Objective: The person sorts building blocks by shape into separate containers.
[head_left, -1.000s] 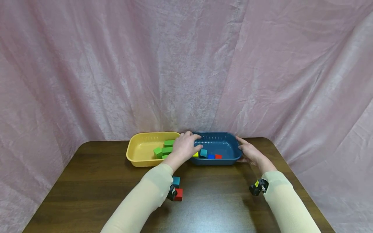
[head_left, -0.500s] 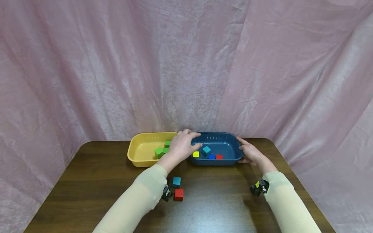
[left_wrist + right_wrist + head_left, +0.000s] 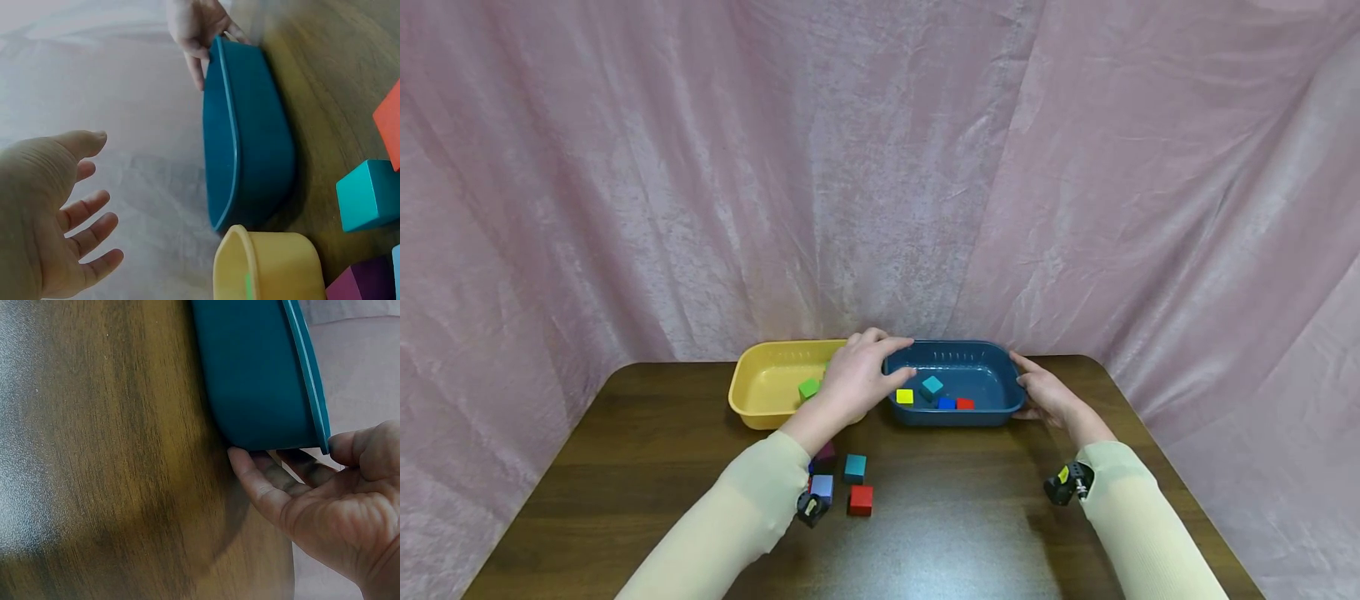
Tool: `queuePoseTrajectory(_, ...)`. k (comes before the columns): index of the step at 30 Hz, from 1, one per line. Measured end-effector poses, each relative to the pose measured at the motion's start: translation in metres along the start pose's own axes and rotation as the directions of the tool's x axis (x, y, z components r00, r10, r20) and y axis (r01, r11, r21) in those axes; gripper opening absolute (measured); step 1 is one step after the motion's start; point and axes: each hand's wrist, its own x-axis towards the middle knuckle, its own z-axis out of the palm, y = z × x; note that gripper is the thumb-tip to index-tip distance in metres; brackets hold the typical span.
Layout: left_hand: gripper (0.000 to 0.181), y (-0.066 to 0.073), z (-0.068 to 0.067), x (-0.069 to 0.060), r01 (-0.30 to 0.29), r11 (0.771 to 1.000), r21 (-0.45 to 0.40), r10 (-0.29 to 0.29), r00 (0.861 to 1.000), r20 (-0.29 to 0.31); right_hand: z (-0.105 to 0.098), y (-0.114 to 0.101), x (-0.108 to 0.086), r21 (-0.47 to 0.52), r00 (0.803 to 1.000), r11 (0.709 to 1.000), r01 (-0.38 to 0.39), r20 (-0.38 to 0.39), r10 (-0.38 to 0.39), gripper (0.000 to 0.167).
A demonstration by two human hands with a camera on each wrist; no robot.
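My left hand point(image 3: 852, 379) is over the right part of the yellow tray point(image 3: 749, 414), its fingers spread and holding nothing, as the left wrist view also shows point(image 3: 62, 219). My right hand point(image 3: 1051, 398) is at the right end of the blue tray point(image 3: 955, 419). In the right wrist view, that hand point(image 3: 331, 494) has its thumb at the rim and its fingers against the end wall of the blue tray point(image 3: 262, 381). A teal cube point(image 3: 932, 387), a yellow cube point(image 3: 905, 397), a blue one point(image 3: 947, 403) and a red one point(image 3: 966, 404) lie inside it.
On the brown table point(image 3: 955, 517), in front of the trays, are a teal cube point(image 3: 855, 467), a red cube point(image 3: 861, 500), a lavender cube point(image 3: 822, 488) and a dark purple cube point(image 3: 825, 452), some partly behind the left sleeve. A pink curtain point(image 3: 880, 167) hangs behind.
My left hand has drifted left, off the blue tray's edge, uncovering cubes on the table. The teal cube in the blue tray has shifted slightly right and turned. My right hand has barely moved.
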Motion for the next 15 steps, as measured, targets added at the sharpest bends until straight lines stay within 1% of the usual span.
queuePoseTrajectory(5, 0.050, -0.002, -0.008, -0.008, -0.010, 1.000, -0.019, 0.009, 1.000, -0.015, 0.000, 0.000, 0.000, 0.000, 1.000, 1.000, 0.001, 0.004, -0.001, 0.067)
queuePoseTrajectory(15, 0.049, -0.008, -0.022, -0.023, -0.008, 0.999, -0.033, 0.007, 1.000, -0.029, -0.001, -0.001, 0.002, -0.006, 1.000, 1.000, 0.002, 0.009, -0.002, 0.067)
